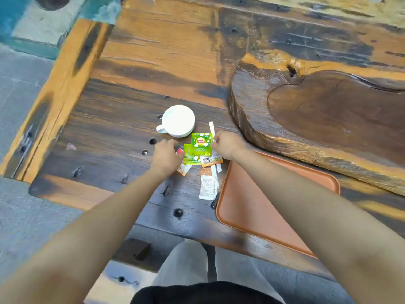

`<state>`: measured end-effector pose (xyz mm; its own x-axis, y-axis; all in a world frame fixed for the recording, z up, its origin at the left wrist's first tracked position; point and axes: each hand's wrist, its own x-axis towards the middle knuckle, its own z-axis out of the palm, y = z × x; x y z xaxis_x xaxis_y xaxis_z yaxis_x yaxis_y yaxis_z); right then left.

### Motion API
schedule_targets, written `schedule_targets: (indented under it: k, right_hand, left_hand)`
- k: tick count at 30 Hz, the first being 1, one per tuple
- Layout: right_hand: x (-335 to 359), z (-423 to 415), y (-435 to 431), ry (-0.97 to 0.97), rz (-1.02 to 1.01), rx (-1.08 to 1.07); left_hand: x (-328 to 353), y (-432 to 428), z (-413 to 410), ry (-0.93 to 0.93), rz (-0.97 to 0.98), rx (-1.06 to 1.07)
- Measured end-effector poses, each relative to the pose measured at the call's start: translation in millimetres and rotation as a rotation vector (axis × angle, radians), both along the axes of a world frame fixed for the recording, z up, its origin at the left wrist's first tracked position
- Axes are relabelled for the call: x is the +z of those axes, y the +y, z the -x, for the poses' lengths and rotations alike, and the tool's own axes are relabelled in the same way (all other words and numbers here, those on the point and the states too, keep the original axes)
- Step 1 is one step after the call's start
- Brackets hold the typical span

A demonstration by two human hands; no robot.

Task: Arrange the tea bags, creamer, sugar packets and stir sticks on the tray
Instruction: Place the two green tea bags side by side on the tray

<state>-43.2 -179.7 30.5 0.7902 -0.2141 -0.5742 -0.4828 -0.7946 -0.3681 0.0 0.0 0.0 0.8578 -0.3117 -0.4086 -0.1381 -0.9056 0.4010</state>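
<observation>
Green paper tea bags (201,144) at centre frame, both hands' grip closing on them, not clamped; next, lift onto orange plastic tray (252,207).

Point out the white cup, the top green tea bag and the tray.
white cup (178,119), head view, inside of the bowl.
top green tea bag (201,144), head view, printed front.
tray (252,194), head view, bare floor.

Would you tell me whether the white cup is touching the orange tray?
Apart. The head view shows the white cup standing well left of the orange tray, with bare table and the packet pile between them.
</observation>
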Motion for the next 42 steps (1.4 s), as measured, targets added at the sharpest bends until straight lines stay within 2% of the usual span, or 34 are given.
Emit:
schedule_targets:
  k: [7, 15, 18, 22, 27, 30, 33, 37, 39, 42]
  right_hand:
    - [-30.1, 0.8, 25.4, -0.069, 0.157, -0.17]
    - [-44.1, 4.6, 43.1, -0.093, 0.11, -0.409]
    - [-45.8, 1.9, 42.5, -0.094, 0.01, -0.495]
    - [-47.4, 6.0, 41.8, -0.175, -0.1, -0.566]
    - [-37.4, 18.3, 37.9, -0.317, -0.462, -0.755]
    - [-23.0, 36.3, 27.5, -0.388, -0.736, -0.884]
    - [-14.5, 68.8, 9.3, -0.427, -0.825, -0.993]
    - [-19.4, 115.1, -12.0, -0.419, -0.707, -1.089]
    - [-29.8, 129.2, -15.9, -0.4, -0.581, -1.107]
    - [-39.4, 140.3, -15.3, -0.312, -0.321, -0.948]
  left_hand:
    - [-18.4, -9.1, 20.8, -0.149, -0.052, 0.034]
    - [-20.2, -12.4, 19.9, -0.083, 0.021, 0.084]
    - [-18.3, -16.9, 19.5, -0.039, 0.062, 0.147]
    - [-18.0, -16.5, 24.1, -0.105, 0.12, 0.153]
    - [-16.6, -13.3, 30.0, -0.14, 0.22, 0.201]
    - [-9.0, -8.7, 30.2, -0.026, 0.395, 0.331]
    - [4.3, -2.1, 33.1, 0.091, 0.582, 0.549]
    - [24.3, 4.9, 45.9, 0.359, 0.895, 0.797]
    - [29.3, 6.3, 54.2, 0.491, 0.979, 0.877]
    - [26.3, 3.8, 61.7, 0.615, 1.071, 1.005]
